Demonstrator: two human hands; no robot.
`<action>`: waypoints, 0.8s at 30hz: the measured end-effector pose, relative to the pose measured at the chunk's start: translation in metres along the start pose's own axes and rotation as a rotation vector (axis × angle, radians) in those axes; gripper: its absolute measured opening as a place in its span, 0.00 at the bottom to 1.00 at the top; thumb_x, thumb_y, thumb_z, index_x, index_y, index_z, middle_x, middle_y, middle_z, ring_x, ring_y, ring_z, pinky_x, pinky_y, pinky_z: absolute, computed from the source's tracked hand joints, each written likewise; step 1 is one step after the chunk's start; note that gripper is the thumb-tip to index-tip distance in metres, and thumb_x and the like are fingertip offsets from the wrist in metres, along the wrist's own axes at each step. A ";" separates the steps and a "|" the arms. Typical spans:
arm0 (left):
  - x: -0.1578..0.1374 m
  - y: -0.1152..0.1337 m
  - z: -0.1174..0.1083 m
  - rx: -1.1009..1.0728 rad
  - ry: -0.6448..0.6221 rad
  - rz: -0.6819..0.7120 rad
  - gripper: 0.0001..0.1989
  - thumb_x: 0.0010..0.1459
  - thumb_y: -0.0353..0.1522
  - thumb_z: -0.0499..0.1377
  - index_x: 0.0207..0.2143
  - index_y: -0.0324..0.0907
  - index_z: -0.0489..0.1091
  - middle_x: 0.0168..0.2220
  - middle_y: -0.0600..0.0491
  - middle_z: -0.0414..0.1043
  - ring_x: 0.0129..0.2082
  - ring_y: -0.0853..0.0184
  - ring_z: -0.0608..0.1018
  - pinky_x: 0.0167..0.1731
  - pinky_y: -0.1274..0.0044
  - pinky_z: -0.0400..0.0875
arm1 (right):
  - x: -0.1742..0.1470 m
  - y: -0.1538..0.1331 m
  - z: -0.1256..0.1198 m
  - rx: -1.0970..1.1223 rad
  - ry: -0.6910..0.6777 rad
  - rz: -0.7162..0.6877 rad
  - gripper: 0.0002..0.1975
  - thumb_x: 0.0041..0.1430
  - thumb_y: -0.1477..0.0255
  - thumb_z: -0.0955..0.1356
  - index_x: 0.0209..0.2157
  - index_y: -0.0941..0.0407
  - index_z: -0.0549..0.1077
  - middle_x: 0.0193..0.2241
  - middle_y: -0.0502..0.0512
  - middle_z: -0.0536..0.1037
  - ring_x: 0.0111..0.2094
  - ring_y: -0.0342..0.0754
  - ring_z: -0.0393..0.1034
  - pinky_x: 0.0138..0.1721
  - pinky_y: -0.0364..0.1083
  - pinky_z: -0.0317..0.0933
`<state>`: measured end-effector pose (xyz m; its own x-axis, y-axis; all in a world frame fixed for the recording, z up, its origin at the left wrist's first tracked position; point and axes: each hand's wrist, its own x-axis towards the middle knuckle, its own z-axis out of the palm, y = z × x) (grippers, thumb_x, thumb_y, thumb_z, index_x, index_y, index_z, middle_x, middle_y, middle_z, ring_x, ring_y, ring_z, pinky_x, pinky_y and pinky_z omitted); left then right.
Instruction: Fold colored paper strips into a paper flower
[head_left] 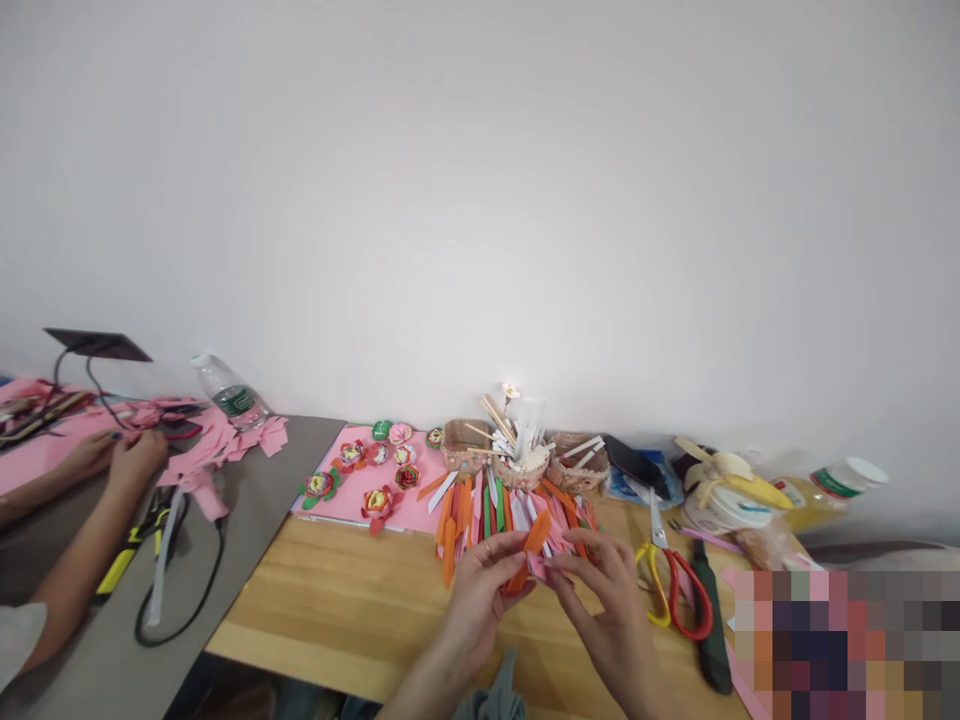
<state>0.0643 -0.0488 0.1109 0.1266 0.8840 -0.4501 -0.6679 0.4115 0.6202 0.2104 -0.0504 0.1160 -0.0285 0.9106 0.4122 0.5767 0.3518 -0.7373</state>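
Close above the wooden table, my left hand pinches an orange folded paper strip. The fingers of my right hand are closed on a small pink folded paper piece, which touches the orange strip. Just beyond both hands, a fan of paper strips in orange, white, green and pink spreads over the table. Finished paper flowers sit on a pink sheet to the left. Scissors with yellow and red handles lie right of my right hand.
Woven baskets with sticks and white pieces line the wall. Farther right are a dark green-handled tool, a banana and a jar. On the left grey table, a co-worker's hands are near a pink glue gun and a bottle.
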 end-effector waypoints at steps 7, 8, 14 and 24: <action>-0.004 0.000 0.012 -0.060 0.001 0.044 0.15 0.32 0.28 0.69 0.29 0.37 0.75 0.32 0.49 0.75 0.31 0.68 0.74 0.33 0.78 0.65 | 0.008 -0.016 0.004 0.396 -0.025 0.543 0.15 0.46 0.58 0.68 0.22 0.58 0.74 0.15 0.50 0.70 0.17 0.44 0.62 0.17 0.42 0.57; -0.005 0.000 0.013 -0.063 -0.005 0.039 0.15 0.32 0.28 0.69 0.29 0.38 0.75 0.31 0.49 0.75 0.30 0.69 0.74 0.32 0.79 0.65 | 0.009 -0.017 0.005 0.398 -0.021 0.549 0.16 0.45 0.58 0.68 0.21 0.58 0.74 0.16 0.50 0.70 0.17 0.44 0.63 0.17 0.41 0.57; -0.012 0.003 0.016 -0.095 -0.050 0.014 0.15 0.36 0.32 0.69 0.30 0.38 0.74 0.30 0.50 0.75 0.29 0.71 0.74 0.33 0.79 0.65 | 0.005 -0.019 0.012 0.355 0.064 0.551 0.17 0.42 0.57 0.69 0.26 0.58 0.74 0.22 0.54 0.76 0.23 0.48 0.69 0.25 0.44 0.64; -0.017 0.007 0.015 0.018 -0.082 -0.053 0.17 0.29 0.32 0.71 0.23 0.37 0.68 0.23 0.56 0.69 0.21 0.72 0.72 0.23 0.80 0.63 | 0.005 -0.017 0.014 0.288 0.036 0.391 0.12 0.45 0.62 0.69 0.24 0.57 0.70 0.21 0.51 0.71 0.22 0.45 0.65 0.22 0.42 0.60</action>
<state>0.0684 -0.0576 0.1331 0.2218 0.8757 -0.4289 -0.6451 0.4616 0.6089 0.1892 -0.0491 0.1231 0.1766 0.9802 0.0894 0.2886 0.0353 -0.9568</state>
